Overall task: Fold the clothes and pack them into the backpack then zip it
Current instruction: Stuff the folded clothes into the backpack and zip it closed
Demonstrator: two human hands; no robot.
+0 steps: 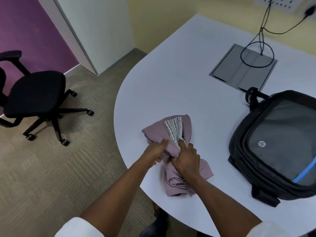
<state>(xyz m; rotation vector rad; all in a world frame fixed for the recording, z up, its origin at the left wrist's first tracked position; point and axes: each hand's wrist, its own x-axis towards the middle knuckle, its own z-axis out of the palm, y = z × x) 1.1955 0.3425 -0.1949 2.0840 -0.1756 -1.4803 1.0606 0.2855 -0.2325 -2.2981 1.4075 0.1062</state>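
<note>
Two hands are on the clothes: your left hand point(156, 152) grips the mauve garment point(172, 147) at its near-left edge, and your right hand point(185, 159) bunches the same cloth just beside it, fingers curled in by the striped cloth point(174, 130). Both pieces sit together in one rough bundle on the worktop point(171, 79), with a loose mauve tail trailing toward you. As I read it, folding is only partly done; the bundle isn't yet a tidy stack. Right of the clothes, well apart, the backpack point(280, 144) lies flat, and I cannot tell whether its main zip is open. Nothing looks packed yet, so packing and zipping remain.
</note>
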